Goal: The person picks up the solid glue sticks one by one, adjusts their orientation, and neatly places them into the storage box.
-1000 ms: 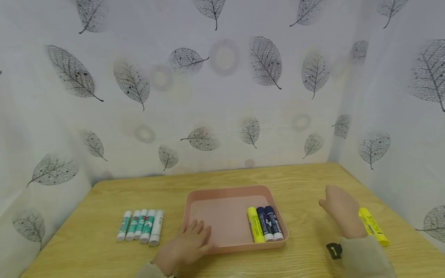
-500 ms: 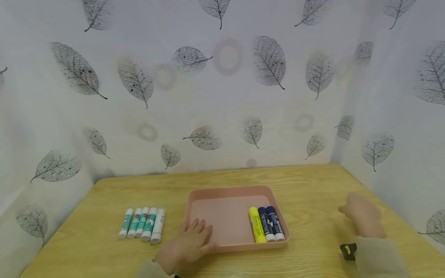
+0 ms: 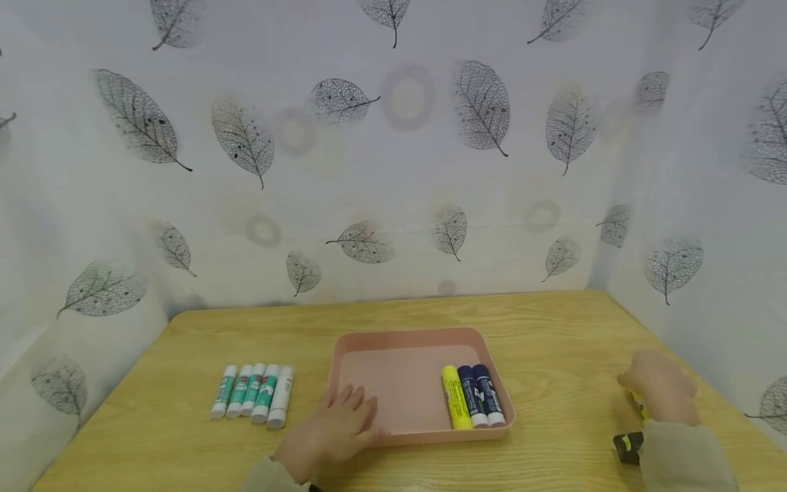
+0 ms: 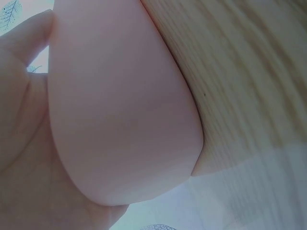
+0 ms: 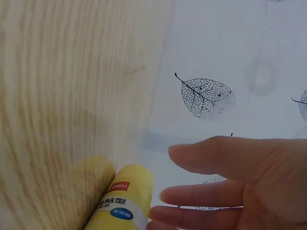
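Observation:
My left hand [image 3: 332,434] lies over the near left corner of a pink tray [image 3: 408,333], fingers spread across the rim. In the left wrist view its palm is against the tray's outer wall [image 4: 120,105]. At the right, my right hand [image 3: 660,386] is over a yellow glue stick [image 3: 637,402], mostly hidden beneath it in the head view. In the right wrist view the fingertips are right at the side of the glue stick [image 5: 125,196], and the thumb stands away from it. Inside the tray's right end lie a yellow glue stick [image 3: 456,398] and two dark blue ones [image 3: 479,396].
Left of the tray, several white and green glue sticks [image 3: 253,393] lie in a row on the wooden table [image 3: 393,316]. A white curtain with leaf prints [image 3: 393,171] surrounds the table's back and sides.
My right hand has moved right and lower, now covering most of the yellow glue stick at the table's right. My left hand has stayed on the tray's corner.

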Available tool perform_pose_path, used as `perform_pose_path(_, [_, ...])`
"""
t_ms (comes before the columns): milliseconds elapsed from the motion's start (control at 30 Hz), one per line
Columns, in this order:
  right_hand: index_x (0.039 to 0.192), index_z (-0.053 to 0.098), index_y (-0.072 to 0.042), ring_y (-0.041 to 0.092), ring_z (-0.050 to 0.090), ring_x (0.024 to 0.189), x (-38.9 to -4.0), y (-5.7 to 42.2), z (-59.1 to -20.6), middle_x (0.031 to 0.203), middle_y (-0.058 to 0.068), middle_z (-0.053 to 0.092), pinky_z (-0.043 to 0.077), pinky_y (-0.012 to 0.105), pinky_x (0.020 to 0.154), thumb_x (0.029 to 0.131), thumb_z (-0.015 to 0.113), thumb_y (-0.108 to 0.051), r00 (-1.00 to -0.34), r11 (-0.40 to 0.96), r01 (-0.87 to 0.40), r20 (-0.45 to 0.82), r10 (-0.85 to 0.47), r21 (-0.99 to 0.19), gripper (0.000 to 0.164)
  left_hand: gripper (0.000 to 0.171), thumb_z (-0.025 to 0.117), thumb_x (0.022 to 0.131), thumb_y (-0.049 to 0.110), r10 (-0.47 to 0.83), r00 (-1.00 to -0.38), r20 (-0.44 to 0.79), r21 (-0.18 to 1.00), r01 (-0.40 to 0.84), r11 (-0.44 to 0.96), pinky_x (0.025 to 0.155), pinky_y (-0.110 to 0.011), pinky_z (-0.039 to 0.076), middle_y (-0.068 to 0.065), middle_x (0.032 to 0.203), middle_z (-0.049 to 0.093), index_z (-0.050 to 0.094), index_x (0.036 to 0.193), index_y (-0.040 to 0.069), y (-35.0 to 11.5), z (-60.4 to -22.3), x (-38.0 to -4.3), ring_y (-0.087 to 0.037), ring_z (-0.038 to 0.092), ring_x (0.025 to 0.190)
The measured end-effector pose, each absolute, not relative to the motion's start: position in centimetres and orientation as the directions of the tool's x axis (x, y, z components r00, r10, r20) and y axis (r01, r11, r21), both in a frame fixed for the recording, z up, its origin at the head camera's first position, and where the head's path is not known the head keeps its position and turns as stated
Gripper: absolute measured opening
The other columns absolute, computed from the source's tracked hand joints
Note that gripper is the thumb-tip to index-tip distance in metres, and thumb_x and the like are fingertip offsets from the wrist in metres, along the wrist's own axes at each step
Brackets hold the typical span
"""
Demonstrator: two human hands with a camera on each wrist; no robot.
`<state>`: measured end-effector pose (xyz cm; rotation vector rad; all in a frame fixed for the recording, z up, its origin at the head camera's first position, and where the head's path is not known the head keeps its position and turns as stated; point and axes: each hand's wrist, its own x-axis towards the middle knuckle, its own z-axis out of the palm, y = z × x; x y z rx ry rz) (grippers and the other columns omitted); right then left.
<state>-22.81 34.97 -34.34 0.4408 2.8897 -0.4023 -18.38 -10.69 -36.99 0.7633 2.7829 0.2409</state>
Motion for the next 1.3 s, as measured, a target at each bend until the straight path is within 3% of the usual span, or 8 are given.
perform_pose_path(367, [0.065,0.046,-0.002,0.030,0.042,0.064,-22.9,35.0,-34.8,0.074,0.023,0.045,0.033,0.045,0.051,0.066,0.055,-0.023,-0.941,0.930,0.291,-0.245,0.235,-0.226,0.023,0.068,0.018,0.076,0.058,0.506,-0.839,-0.198,0.220,0.465,0.858,0.089,-0.046,0.004,-0.015,0.124,0.025,0.032,0.121,0.010,-10.7,-36.8,-18.2,-0.030,0.013,0.114])
perform_pose_path(533, [0.061,0.043,-0.004,0.026,0.041,0.060,-22.8,34.7,-34.9,0.069,0.017,0.046,0.034,0.041,0.048,0.062,0.056,-0.019,-0.946,0.937,0.257,-0.261,0.194,-0.235,0.020,0.068,0.017,0.076,0.058,0.505,-0.839,-0.202,0.216,0.464,0.859,0.089,-0.046,0.004,-0.015,0.124,0.026,0.033,0.121,0.010,-10.6,-36.7,-18.2,-0.030,0.013,0.114])
perform_pose_path(733, [0.068,0.043,-0.002,0.025,0.040,0.059,-22.7,34.2,-35.1,0.067,0.014,0.044,0.033,0.039,0.048,0.058,0.057,-0.012,-0.950,0.938,0.241,-0.260,0.175,-0.248,0.020,0.069,0.016,0.076,0.058,0.505,-0.837,-0.210,0.224,0.461,0.859,0.089,-0.046,0.004,-0.014,0.124,0.025,0.033,0.121,0.010,-10.6,-36.7,-18.2,-0.030,0.013,0.114])
perform_pose_path(900, [0.075,0.044,0.002,0.025,0.040,0.061,-22.9,34.0,-35.2,0.069,0.016,0.045,0.033,0.045,0.051,0.056,0.059,-0.009,-0.947,0.943,0.236,-0.273,0.170,-0.233,0.027,0.069,0.016,0.076,0.058,0.510,-0.836,-0.203,0.219,0.469,0.856,0.089,-0.046,0.004,-0.015,0.124,0.026,0.033,0.121,0.009,-10.6,-36.9,-18.3,-0.030,0.014,0.114])
perform_pose_path(1100, [0.073,0.045,0.000,0.023,0.040,0.058,-23.0,33.9,-35.5,0.064,0.010,0.043,0.032,0.042,0.050,0.059,0.059,-0.015,-0.954,0.957,0.190,-0.269,0.128,-0.218,0.025,0.068,0.017,0.076,0.058,0.516,-0.836,-0.186,0.210,0.479,0.852,0.089,-0.046,0.005,-0.015,0.124,0.026,0.033,0.121,0.009,-10.6,-36.9,-18.3,-0.031,0.013,0.114])
perform_pose_path(1300, [0.075,0.046,0.000,0.020,0.041,0.056,-22.7,33.3,-34.9,0.065,0.007,0.045,0.033,0.035,0.046,0.062,0.058,-0.018,-0.981,0.965,0.109,-0.180,0.066,-0.240,0.025,0.068,0.016,0.076,0.058,0.518,-0.834,-0.190,0.219,0.478,0.850,0.089,-0.046,0.004,-0.015,0.124,0.026,0.033,0.121,0.009,-10.6,-36.9,-18.3,-0.031,0.014,0.114])
